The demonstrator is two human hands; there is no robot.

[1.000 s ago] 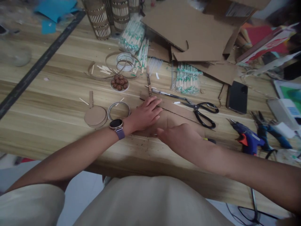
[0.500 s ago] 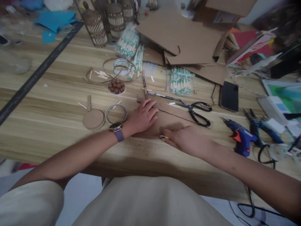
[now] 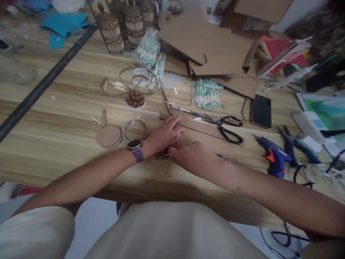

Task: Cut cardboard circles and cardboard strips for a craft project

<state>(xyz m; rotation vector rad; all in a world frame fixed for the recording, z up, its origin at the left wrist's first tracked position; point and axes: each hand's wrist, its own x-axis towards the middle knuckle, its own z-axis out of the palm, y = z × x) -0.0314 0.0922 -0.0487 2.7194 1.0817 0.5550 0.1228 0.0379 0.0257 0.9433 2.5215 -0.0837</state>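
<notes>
My left hand (image 3: 165, 136), with a watch on its wrist, lies flat with fingers stretched out on a brown cardboard piece (image 3: 207, 138) on the wooden table (image 3: 54, 118). My right hand (image 3: 195, 158) is closed round a thin tool, probably a small knife or pen, whose tip touches the cardboard's near left edge just below the left hand. Most of the tool is hidden under the fingers. A narrow wooden strip (image 3: 165, 100) lies at the cardboard's far end.
Black scissors (image 3: 226, 127) and a pen lie just beyond the cardboard. To the right are a phone (image 3: 261, 110), a blue glue gun (image 3: 271, 154) and pliers. Left of my hands are cardboard discs (image 3: 109, 136), a ring, a dish of brown beads (image 3: 135, 99) and tape. Cardboard sheets (image 3: 210, 43) and stick packets lie farther back.
My right hand has slid left along the cardboard's near edge, closer to the left hand. The left hand has stayed pressed on the cardboard.
</notes>
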